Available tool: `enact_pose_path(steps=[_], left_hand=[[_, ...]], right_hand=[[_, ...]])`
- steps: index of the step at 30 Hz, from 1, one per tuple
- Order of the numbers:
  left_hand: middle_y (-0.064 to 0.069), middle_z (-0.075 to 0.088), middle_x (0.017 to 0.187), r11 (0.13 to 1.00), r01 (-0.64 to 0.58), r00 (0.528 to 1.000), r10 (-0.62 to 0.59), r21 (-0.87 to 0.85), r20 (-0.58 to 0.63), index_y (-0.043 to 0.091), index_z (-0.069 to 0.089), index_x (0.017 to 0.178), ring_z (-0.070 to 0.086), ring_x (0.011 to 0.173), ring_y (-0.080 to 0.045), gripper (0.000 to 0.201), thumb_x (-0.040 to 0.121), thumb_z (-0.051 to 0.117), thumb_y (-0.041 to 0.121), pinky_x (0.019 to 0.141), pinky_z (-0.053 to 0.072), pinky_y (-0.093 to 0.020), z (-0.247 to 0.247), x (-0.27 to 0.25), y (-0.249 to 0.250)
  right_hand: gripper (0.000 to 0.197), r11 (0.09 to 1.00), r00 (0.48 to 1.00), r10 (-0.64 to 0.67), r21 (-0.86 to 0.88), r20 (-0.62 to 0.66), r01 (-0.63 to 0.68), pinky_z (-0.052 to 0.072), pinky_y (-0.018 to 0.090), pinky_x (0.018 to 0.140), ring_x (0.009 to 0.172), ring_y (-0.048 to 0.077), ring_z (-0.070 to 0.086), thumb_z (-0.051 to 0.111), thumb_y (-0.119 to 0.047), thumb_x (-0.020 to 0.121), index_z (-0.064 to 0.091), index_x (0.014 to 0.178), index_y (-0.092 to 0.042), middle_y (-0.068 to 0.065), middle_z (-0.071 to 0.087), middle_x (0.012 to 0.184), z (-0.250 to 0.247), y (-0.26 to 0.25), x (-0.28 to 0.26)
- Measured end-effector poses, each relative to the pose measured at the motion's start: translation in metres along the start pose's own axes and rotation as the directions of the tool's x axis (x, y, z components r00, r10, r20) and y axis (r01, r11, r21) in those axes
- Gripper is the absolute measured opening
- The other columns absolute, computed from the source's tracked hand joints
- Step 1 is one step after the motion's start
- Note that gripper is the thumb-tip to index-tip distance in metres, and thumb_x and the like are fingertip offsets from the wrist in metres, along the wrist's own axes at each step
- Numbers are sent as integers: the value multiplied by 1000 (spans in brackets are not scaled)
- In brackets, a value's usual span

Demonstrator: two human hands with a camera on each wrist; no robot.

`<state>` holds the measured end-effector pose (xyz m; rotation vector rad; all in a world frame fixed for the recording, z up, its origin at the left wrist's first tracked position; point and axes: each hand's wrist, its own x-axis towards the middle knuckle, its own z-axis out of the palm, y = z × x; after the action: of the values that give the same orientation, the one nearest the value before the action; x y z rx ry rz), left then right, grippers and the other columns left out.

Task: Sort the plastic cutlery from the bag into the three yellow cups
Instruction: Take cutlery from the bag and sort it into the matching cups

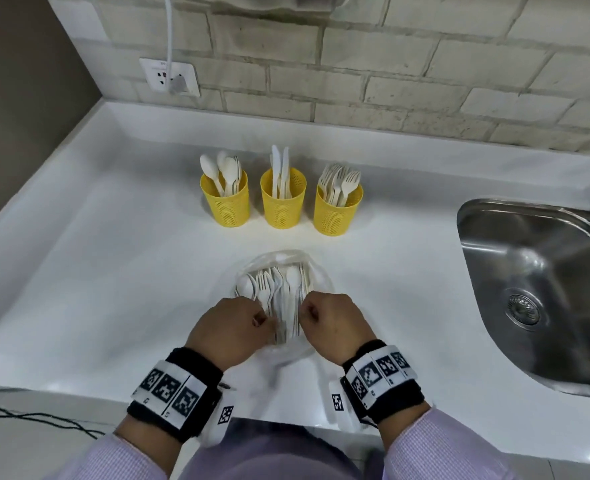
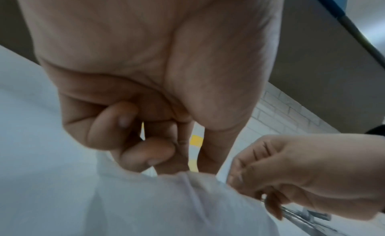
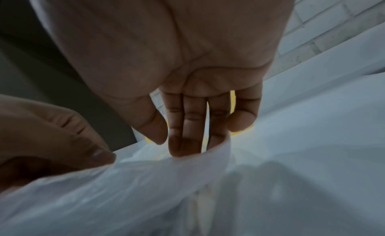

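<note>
Three yellow cups stand in a row on the white counter: the left cup (image 1: 229,206) holds spoons, the middle cup (image 1: 282,204) knives, the right cup (image 1: 336,211) forks. Nearer to me lies a clear plastic bag (image 1: 316,271) with mixed white cutlery (image 1: 279,289) inside. My left hand (image 1: 262,322) and right hand (image 1: 309,315) sit side by side at the bag's near end. Each pinches the thin film of the bag's mouth. In the left wrist view the left hand (image 2: 166,160) has curled fingers on the bag (image 2: 166,206). In the right wrist view the right hand (image 3: 166,140) holds the bag (image 3: 145,182) rim between thumb and fingers.
A steel sink (image 1: 494,216) is sunk into the counter at the right. A brick wall with a socket and plug (image 1: 168,77) runs behind the cups. The counter's front edge is just below my wrists, and a black cable (image 1: 26,415) lies on the floor at lower left.
</note>
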<state>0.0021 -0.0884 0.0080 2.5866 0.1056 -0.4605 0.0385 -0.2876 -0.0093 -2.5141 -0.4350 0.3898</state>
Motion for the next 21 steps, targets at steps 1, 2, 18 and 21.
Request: enact_pose_path(steps=[1, 2, 18, 21], left_hand=[[3, 71, 69, 999, 33, 999, -33, 5, 1, 16, 70, 70, 66, 69, -13, 40, 93, 60, 47, 69, 55, -35, 2, 0, -3], [2, 72, 69, 998, 66, 998, -66, 12, -3, 15, 71, 70, 67, 70, -15, 42, 92, 59, 48, 71, 57, -37, 3, -1, -5], [-1, 68, 76, 925, 377, 923, -379, -35, -67, 17, 59, 71, 68, 83, -27, 39, 85, 70, 51, 69, 49, -30, 19, 16, 1], [-4, 67, 83, 936, 345, 927, -351, -67, -132, 14, 61, 80, 68, 90, -29, 37, 84, 74, 49, 69, 45, -31, 25, 22, -1]], right_hand=[[19, 999, 1000, 3, -52, 25, -1, 50, 34, 70, 75, 24, 62, 49, -23, 93, 64, 84, -18, -2, 68, 77, 0, 2, -1], [20, 995, 999, 11, -97, 46, -6, 46, 33, 71, 77, 25, 62, 48, -25, 94, 64, 86, -17, -2, 69, 79, -1, 3, -3], [41, 995, 984, 98, -19, 151, -96, 34, 29, 53, 63, 23, 55, 56, -39, 94, 46, 63, -15, 2, 54, 63, 9, -3, 21], [47, 990, 978, 138, 20, 154, -142, 27, 27, 47, 61, 24, 53, 59, -38, 94, 42, 57, -14, 1, 46, 57, 10, -5, 28]])
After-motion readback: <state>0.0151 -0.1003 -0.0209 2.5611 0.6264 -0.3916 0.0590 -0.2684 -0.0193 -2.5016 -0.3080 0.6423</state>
